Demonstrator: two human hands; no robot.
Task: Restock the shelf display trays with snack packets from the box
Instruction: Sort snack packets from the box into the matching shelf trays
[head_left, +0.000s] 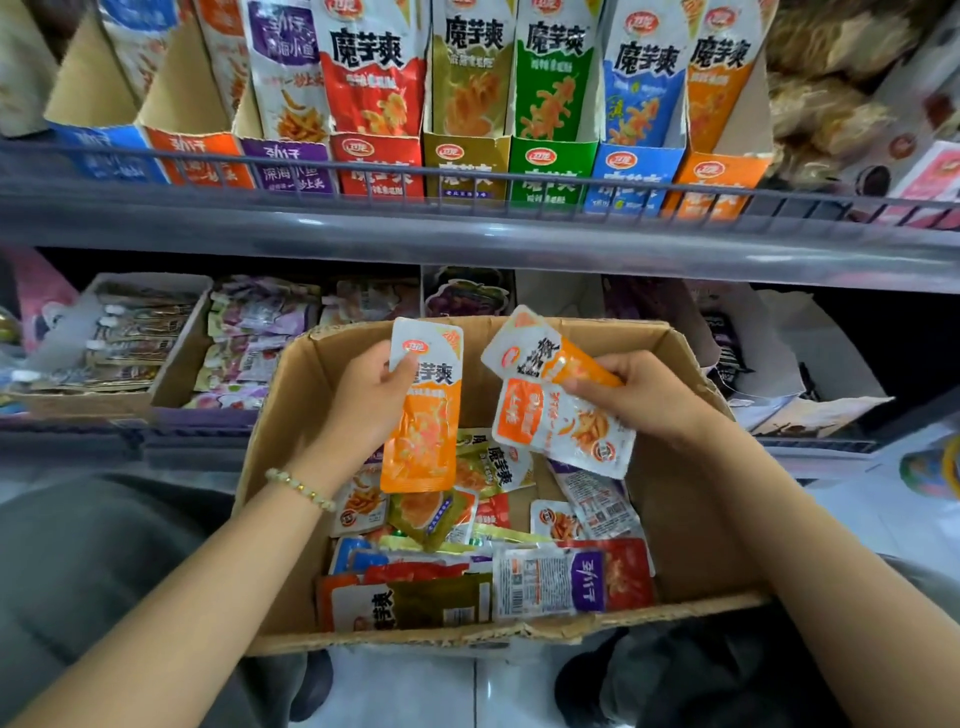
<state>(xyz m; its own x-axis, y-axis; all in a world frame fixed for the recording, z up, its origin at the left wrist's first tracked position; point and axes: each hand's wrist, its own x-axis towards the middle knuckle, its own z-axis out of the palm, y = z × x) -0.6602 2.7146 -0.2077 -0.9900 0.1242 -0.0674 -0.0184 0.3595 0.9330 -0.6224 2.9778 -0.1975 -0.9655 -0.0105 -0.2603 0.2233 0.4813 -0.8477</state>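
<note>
**A:** Where are the hands?

**B:** Both are over the cardboard box (291, 415), above its far half. The left hand (363, 395) grasps an orange packet (421, 441) that stands upright, with the thumb laid across its white top.

**A:** And the other one?

**B:** The right hand (634, 395) has its fingers curled round two packets at once. A slanted packet (540, 353) points its white top toward the box's far left corner. Under it hangs a white-and-orange packet (566, 431), its lower edge toward the box's right wall. These two are just beside the orange packet and do not touch it.

**A:** What lies inside the box?

**B:** A heap of loose packets (467, 587) covers its floor: red, green, gold, blue and orange. Some are face down with the barcode showing. Most crowd against the near wall.

**A:** Where are the trays?

**B:** On the shelf (467, 228) above and beyond the box there is a row of display trays (462, 166). Left to right they are purple, red, gold, green, blue and orange, each with matching packets standing upright. The orange tray (722, 182) is beyond the box's far right corner.

**A:** Anything else?

**B:** A bead bracelet (301, 488) circles the left wrist, over the box's left wall. Left of the box, on the lower shelf, an open carton (171, 374) holds flat packets.
</note>
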